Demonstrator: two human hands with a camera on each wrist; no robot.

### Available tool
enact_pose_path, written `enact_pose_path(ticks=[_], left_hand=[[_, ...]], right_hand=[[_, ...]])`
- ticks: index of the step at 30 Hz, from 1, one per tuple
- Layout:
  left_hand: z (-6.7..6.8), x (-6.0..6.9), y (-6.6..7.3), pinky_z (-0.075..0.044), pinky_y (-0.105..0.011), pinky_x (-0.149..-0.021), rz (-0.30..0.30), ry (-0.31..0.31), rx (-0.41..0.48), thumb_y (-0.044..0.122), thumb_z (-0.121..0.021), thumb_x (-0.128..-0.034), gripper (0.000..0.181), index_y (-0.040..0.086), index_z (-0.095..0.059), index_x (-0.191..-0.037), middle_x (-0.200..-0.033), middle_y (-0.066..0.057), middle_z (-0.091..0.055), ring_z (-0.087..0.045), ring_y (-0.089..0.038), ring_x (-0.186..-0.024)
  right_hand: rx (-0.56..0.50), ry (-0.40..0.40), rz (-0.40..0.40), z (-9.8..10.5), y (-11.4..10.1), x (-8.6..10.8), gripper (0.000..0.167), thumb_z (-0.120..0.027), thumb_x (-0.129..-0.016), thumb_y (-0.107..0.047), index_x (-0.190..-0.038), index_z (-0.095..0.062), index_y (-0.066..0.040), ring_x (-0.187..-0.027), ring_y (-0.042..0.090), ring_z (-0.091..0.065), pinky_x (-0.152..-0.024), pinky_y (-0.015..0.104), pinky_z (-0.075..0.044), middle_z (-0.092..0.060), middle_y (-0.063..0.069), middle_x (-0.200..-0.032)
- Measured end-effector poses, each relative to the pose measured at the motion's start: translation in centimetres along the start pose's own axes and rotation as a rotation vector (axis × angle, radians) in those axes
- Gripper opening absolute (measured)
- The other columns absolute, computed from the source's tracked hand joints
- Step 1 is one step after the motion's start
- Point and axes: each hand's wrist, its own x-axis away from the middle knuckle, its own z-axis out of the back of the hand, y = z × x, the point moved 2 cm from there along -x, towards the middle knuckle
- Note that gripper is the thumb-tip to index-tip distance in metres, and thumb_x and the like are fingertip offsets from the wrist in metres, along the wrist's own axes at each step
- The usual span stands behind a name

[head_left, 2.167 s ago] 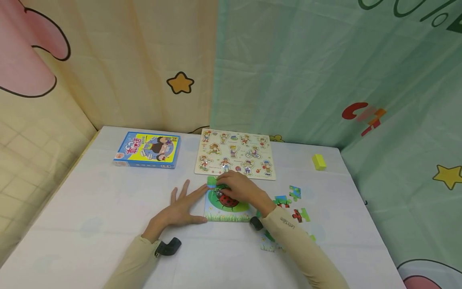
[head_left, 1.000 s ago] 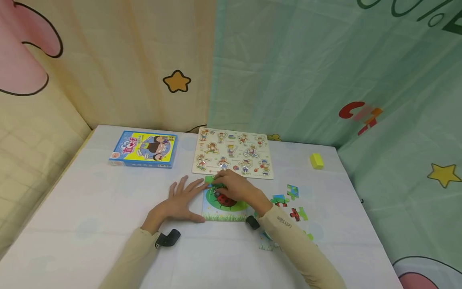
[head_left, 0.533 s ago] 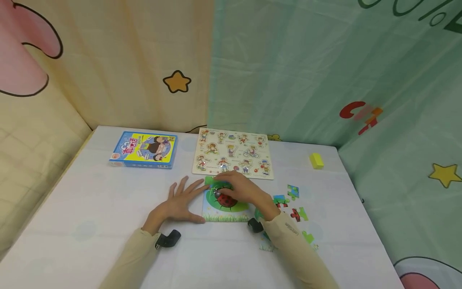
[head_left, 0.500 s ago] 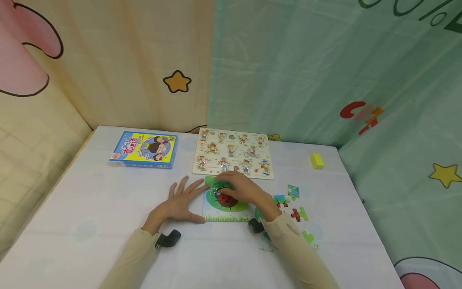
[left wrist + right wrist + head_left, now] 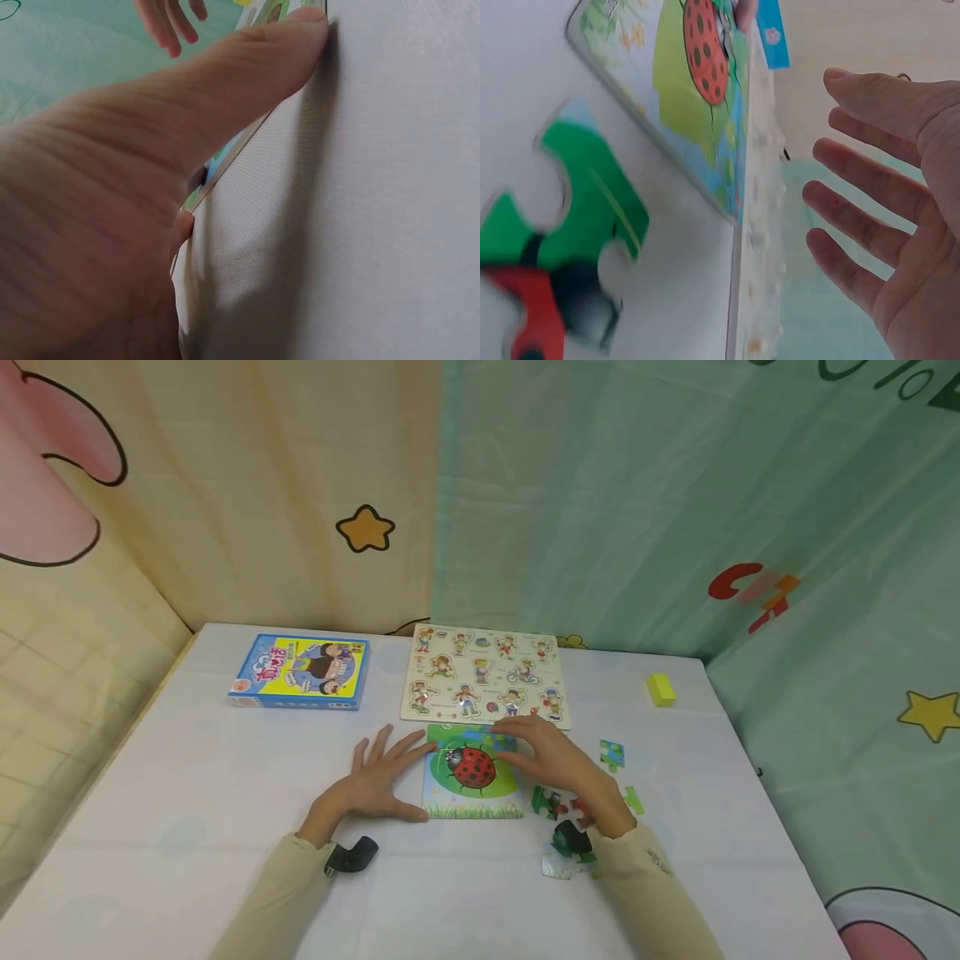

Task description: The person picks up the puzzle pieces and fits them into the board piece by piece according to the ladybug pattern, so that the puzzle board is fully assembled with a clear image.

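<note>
Spotter: What do you have on your feed?

Operator: In the head view I see the ladybug puzzle [image 5: 472,768] lying flat on the white table [image 5: 225,793], between the two hands and just near of the picture board [image 5: 480,672]. I can't tell whether puzzle and board touch.

Spotter: And the grip?

Operator: My left hand [image 5: 378,785] is spread wide, index finger and thumb along the puzzle's left edge, grasping nothing. My right hand [image 5: 551,756] is above the far right corner; the right wrist view shows its fingers extended and apart, with nothing in them.

Spotter: Any writing I can log?

Operator: The game box [image 5: 300,672], far left, carries big pink Chinese characters; I make out 话 at the end. Its smaller print is too fine for me. The board has tiny captions under its figures, illegible from here. The right sleeve [image 5: 660,893] bears a line of dark lettering I can't read. On the green curtain [image 5: 675,485], top right, I get what looks like a percent sign, cut off by the edge.

Spotter: Anything else?

Operator: Loose puzzle pieces [image 5: 612,753] are scattered to the right, some under the right forearm, and a yellow block [image 5: 662,691] sits far right.
</note>
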Motion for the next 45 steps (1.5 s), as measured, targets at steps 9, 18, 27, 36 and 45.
enact_pose_path(ticks=[9, 18, 27, 36, 45], left_hand=[[-0.1, 0.0, -0.1, 0.01, -0.073, -0.114, 0.003, 0.008, 0.012, 0.05, -0.086, -0.072, 0.104, 0.022, -0.033, -0.157, -0.169, -0.009, -0.014, 0.01, -0.05, -0.151], [-0.3, 0.0, -0.3, 0.011, -0.073, -0.114, 0.005, 0.009, 0.015, 0.05, -0.086, -0.0717, 0.104, 0.022, -0.033, -0.157, -0.169, -0.009, -0.014, 0.01, -0.05, -0.151], [-0.4, -0.1, -0.3, 0.011, -0.071, -0.115, 0.013, -0.002, 0.009, 0.053, -0.085, -0.0721, 0.105, 0.025, -0.031, -0.158, -0.169, -0.007, -0.012, 0.012, -0.048, -0.151], [-0.2, -0.2, -0.5, 0.01, -0.072, -0.115, 0.011, 0.005, -0.003, 0.052, -0.085, -0.0717, 0.105, 0.024, -0.032, -0.158, -0.169, -0.007, -0.014, 0.011, -0.049, -0.151], [-0.4, -0.2, -0.4, 0.01, -0.072, -0.114, 0.013, -0.001, 0.013, 0.052, -0.085, -0.0719, 0.105, 0.025, -0.032, -0.158, -0.169, -0.007, -0.013, 0.011, -0.049, -0.151]], right_hand=[[-0.004, 0.065, -0.063, 2.2, 2.3, 3.7, 0.042, -0.072, -0.094, -0.024, -0.132, -0.065, -0.009, -0.132, 0.032, -0.053, -0.11, 0.056, -0.043, -0.062, 0.009, -0.137], [0.009, 0.047, -0.154, 3.1, 4.8, 6.4, 0.043, -0.072, -0.094, -0.024, -0.133, -0.064, -0.01, -0.133, 0.035, -0.051, -0.109, 0.058, -0.042, -0.059, 0.012, -0.141], [-0.001, 0.009, -0.195, 3.3, 7.0, 8.2, 0.046, -0.077, -0.088, -0.017, -0.132, -0.064, -0.007, -0.129, 0.037, -0.054, -0.105, 0.058, -0.046, -0.062, 0.015, -0.137], [-0.044, -0.024, -0.209, 3.2, 8.2, 9.3, 0.049, -0.08, -0.085, -0.015, -0.131, -0.065, -0.007, -0.128, 0.037, -0.056, -0.105, 0.058, -0.046, -0.064, 0.013, -0.136], [-0.083, -0.069, -0.232, 3.0, 8.9, 9.9, 0.048, -0.079, -0.085, -0.012, -0.13, -0.065, -0.009, -0.13, 0.039, -0.054, -0.107, 0.062, -0.042, -0.064, 0.013, -0.136]])
